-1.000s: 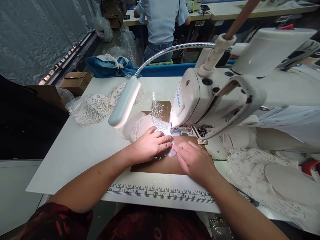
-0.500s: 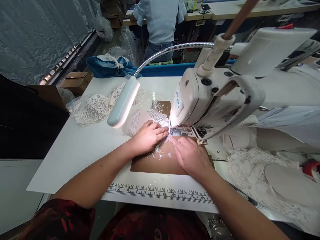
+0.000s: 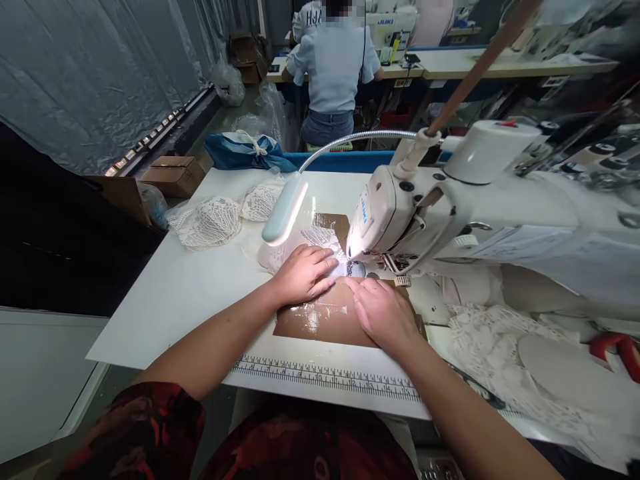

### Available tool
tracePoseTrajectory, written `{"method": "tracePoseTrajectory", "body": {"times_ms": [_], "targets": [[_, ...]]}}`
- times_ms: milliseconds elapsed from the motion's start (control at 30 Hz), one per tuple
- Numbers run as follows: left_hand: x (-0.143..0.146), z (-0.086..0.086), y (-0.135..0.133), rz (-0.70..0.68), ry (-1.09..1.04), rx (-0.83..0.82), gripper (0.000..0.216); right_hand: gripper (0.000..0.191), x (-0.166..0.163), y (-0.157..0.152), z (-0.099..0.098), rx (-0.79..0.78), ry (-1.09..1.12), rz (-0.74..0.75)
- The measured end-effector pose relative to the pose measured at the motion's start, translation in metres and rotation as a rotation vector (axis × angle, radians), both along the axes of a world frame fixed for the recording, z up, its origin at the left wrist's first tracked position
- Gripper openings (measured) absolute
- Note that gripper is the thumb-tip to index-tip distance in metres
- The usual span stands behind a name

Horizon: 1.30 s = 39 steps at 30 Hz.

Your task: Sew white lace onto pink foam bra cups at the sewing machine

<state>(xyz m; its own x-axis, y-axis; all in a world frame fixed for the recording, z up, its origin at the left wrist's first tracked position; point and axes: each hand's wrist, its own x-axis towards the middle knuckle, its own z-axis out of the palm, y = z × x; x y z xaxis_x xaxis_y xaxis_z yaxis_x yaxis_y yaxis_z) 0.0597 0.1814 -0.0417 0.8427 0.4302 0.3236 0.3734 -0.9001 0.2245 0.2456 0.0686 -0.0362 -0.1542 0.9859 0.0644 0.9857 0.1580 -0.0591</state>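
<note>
My left hand lies flat, fingers stretched out, on a white lace piece at the needle of a white sewing machine. My right hand rests flat just to the right, fingertips pressing the lace edge near the presser foot. Both sit on a brown taped patch of the white table. A gooseneck lamp shines on the seam.
A heap of lace cups lies at the table's back left. More lace and padded cups pile up at the right, with red-handled scissors. A ruler strip runs along the front edge. Another person sits at a bench behind.
The lace has fed further back under the needle, and both hands followed it toward the machine. My head has lifted, so the view shows more of the room behind.
</note>
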Motion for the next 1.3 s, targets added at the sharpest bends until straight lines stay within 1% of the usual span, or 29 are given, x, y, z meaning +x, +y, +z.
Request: {"method": "tracePoseTrajectory", "body": {"times_ms": [33, 133, 200, 233, 267, 333, 433, 500, 567, 600, 667, 733, 800, 867, 933, 967, 1033, 1133, 1200, 1300], "targets": [[-0.001, -0.001, 0.0, 0.018, -0.02, -0.026, 0.038, 0.045, 0.0, 0.0, 0.004, -0.017, 0.015, 0.005], [-0.003, 0.0, 0.004, 0.082, -0.087, -0.129, 0.024, 0.043, 0.007, -0.008, 0.02, -0.069, 0.098, 0.071], [-0.008, 0.005, 0.004, 0.093, -0.107, -0.179, 0.019, 0.042, 0.02, -0.023, 0.031, -0.083, 0.151, 0.105], [-0.011, 0.009, 0.002, 0.075, -0.102, -0.195, 0.018, 0.041, 0.029, -0.034, 0.035, -0.084, 0.159, 0.108], [-0.014, 0.014, -0.002, 0.043, -0.088, -0.21, 0.016, 0.04, 0.039, -0.047, 0.037, -0.086, 0.154, 0.097], [-0.021, 0.025, -0.016, -0.068, -0.053, -0.281, 0.015, 0.039, 0.061, -0.074, 0.036, -0.079, 0.119, 0.088], [-0.03, 0.039, -0.044, -0.268, 0.004, -0.448, 0.015, 0.036, 0.086, -0.108, 0.023, -0.016, 0.018, 0.075], [-0.034, 0.046, -0.057, -0.331, 0.013, -0.538, 0.014, 0.034, 0.094, -0.122, 0.012, -0.002, -0.031, 0.073], [-0.037, 0.05, -0.06, -0.279, -0.042, -0.572, 0.018, 0.036, 0.096, -0.128, 0.004, 0.007, -0.052, 0.086], [-0.038, 0.05, -0.057, -0.214, -0.092, -0.572, 0.021, 0.037, 0.096, -0.129, 0.002, 0.017, -0.056, 0.096], [-0.038, 0.049, -0.046, -0.02, -0.175, -0.558, 0.03, 0.039, 0.095, -0.129, -0.001, 0.051, -0.067, 0.113], [-0.037, 0.045, -0.029, 0.159, -0.186, -0.555, 0.043, 0.041, 0.094, -0.128, -0.002, 0.092, -0.081, 0.133], [-0.035, 0.041, -0.014, 0.265, -0.151, -0.625, 0.057, 0.041, 0.095, -0.126, -0.005, 0.13, -0.088, 0.152], [-0.033, 0.035, -0.003, 0.291, -0.129, -0.707, 0.061, 0.039, 0.097, -0.124, -0.008, 0.182, -0.084, 0.16], [-0.033, 0.031, 0.001, 0.291, -0.134, -0.76, 0.057, 0.035, 0.099, -0.121, -0.012, 0.265, -0.074, 0.159], [-0.033, 0.029, 0.001, 0.274, -0.146, -0.786, 0.053, 0.033, 0.099, -0.12, -0.013, 0.306, -0.071, 0.156], [-0.034, 0.027, -0.001, 0.227, -0.172, -0.89, 0.046, 0.03, 0.099, -0.119, -0.011, 0.357, -0.077, 0.127], [-0.036, 0.027, -0.005, 0.176, -0.216, -1.072, 0.034, 0.025, 0.098, -0.12, -0.001, 0.36, -0.048, 0.058], [-0.036, 0.027, -0.006, 0.171, -0.235, -1.13, 0.03, 0.022, 0.094, -0.122, 0.008, 0.387, 0.028, 0.021], [-0.035, 0.027, -0.007, 0.162, -0.261, -1.222, 0.031, 0.021, 0.082, -0.121, 0.018, 0.444, 0.198, -0.031]]}}
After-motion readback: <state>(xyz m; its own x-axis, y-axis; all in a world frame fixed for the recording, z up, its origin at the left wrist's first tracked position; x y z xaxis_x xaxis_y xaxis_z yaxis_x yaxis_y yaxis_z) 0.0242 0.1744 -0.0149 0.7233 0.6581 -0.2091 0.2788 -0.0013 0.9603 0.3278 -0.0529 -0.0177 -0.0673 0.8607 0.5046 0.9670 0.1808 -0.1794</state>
